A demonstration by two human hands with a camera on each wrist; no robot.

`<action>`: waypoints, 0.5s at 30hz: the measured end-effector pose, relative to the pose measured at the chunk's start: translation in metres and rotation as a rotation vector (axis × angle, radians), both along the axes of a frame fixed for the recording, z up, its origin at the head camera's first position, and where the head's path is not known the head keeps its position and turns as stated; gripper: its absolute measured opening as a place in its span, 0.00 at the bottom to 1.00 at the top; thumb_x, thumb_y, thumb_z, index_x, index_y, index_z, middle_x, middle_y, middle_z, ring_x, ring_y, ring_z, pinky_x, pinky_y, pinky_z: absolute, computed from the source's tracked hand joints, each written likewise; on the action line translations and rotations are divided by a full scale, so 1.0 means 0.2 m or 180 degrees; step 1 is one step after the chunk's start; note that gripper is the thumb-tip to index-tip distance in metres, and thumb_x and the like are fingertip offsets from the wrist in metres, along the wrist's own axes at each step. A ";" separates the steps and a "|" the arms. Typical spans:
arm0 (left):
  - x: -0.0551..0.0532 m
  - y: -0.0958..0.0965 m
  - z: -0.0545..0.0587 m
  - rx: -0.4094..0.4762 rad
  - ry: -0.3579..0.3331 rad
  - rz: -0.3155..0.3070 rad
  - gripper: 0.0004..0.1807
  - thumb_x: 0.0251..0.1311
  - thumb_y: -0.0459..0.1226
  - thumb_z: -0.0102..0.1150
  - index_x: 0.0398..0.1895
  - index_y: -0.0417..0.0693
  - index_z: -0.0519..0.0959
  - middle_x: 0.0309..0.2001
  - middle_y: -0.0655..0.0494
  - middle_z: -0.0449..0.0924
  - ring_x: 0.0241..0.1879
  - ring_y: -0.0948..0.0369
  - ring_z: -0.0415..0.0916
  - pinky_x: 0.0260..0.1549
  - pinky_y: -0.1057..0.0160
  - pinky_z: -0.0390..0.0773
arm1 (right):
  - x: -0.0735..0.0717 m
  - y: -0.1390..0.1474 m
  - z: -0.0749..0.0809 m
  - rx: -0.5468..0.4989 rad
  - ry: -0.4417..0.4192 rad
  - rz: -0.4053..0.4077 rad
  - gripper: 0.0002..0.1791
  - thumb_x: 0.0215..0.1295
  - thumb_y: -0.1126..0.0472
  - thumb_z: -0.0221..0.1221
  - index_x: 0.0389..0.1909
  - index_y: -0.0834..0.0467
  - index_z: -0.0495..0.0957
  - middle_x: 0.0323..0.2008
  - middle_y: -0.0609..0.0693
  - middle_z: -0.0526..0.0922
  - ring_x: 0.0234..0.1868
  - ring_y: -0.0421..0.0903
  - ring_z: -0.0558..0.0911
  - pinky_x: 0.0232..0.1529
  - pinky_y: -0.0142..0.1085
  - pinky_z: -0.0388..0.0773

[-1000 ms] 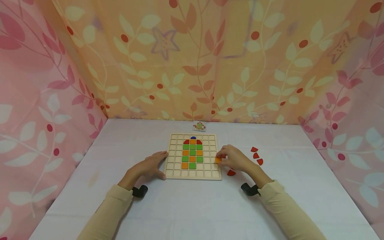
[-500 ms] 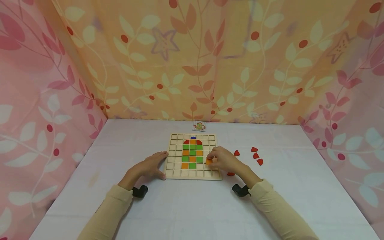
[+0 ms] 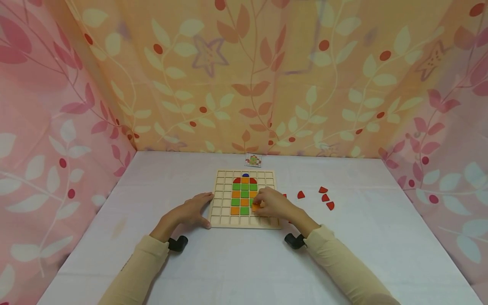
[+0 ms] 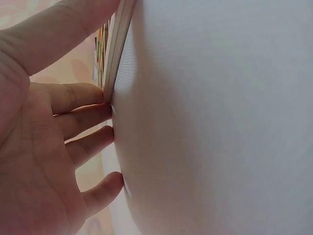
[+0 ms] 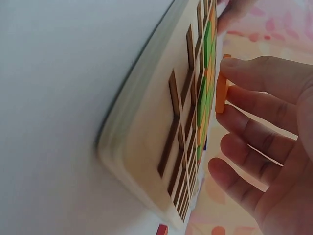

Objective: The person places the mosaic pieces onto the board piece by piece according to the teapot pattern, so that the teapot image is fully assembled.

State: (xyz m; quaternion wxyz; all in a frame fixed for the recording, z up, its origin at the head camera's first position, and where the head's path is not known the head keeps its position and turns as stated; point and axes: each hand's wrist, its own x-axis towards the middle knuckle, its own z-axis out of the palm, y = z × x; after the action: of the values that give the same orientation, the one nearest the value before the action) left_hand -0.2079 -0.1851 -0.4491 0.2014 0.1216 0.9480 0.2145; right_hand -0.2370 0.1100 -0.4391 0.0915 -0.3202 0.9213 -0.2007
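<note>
A wooden grid board lies on the white table, its middle columns filled with green, orange, red and blue tiles. My right hand pinches an orange square tile between thumb and fingers. In the right wrist view that tile is held close over the board, on edge to the camera. In the head view it overlaps the cell right of the lowest green tile. My left hand rests at the board's left edge, fingers spread, thumb and index finger touching the side; the other fingertips rest on the cloth in the left wrist view.
Several red quarter-round pieces lie on the table to the right of the board. A small pattern card lies behind it. Floral cloth walls enclose the table's back and sides.
My right hand has moved left from the board's right edge, carrying the orange tile over the grid to the filled columns. The left hand and board have stayed put.
</note>
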 end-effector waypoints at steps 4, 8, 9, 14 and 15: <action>0.00 0.00 -0.01 0.0004 0.0000 0.0007 0.56 0.44 0.44 0.77 0.76 0.46 0.55 0.77 0.46 0.51 0.76 0.45 0.47 0.71 0.39 0.53 | 0.00 -0.02 -0.01 0.0110 0.0099 0.0092 0.13 0.56 0.53 0.69 0.40 0.55 0.87 0.37 0.46 0.81 0.40 0.42 0.72 0.41 0.33 0.74; 0.00 0.00 -0.01 0.0015 -0.0003 0.0008 0.56 0.44 0.44 0.77 0.76 0.46 0.54 0.77 0.46 0.51 0.77 0.45 0.47 0.71 0.39 0.53 | 0.01 -0.04 -0.01 0.0182 0.0177 0.0145 0.13 0.56 0.54 0.69 0.40 0.55 0.86 0.36 0.46 0.81 0.39 0.42 0.72 0.41 0.34 0.75; 0.00 0.00 -0.01 0.0014 -0.0001 0.0004 0.56 0.44 0.44 0.77 0.76 0.46 0.54 0.77 0.46 0.51 0.77 0.45 0.47 0.71 0.39 0.53 | 0.01 -0.04 -0.02 0.0196 0.0177 0.0141 0.13 0.56 0.54 0.69 0.40 0.56 0.86 0.37 0.47 0.81 0.39 0.42 0.72 0.41 0.34 0.75; 0.00 0.00 -0.01 0.0016 0.0014 -0.0009 0.57 0.44 0.44 0.77 0.76 0.46 0.54 0.77 0.46 0.51 0.76 0.45 0.47 0.71 0.39 0.53 | 0.01 -0.05 -0.02 0.0267 0.0144 0.0116 0.13 0.57 0.55 0.69 0.42 0.55 0.86 0.39 0.47 0.82 0.41 0.42 0.73 0.44 0.35 0.75; 0.00 0.00 -0.01 0.0010 0.0015 -0.0015 0.56 0.44 0.44 0.77 0.76 0.46 0.54 0.77 0.46 0.51 0.76 0.45 0.47 0.71 0.39 0.53 | 0.01 -0.05 -0.02 0.0281 0.0148 0.0115 0.13 0.57 0.55 0.69 0.43 0.55 0.86 0.39 0.47 0.82 0.42 0.42 0.73 0.45 0.35 0.75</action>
State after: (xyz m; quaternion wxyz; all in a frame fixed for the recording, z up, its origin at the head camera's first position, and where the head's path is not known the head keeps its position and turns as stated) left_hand -0.2086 -0.1857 -0.4502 0.1995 0.1246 0.9478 0.2153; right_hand -0.2352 0.1003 -0.4437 0.0877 -0.3370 0.9252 -0.1507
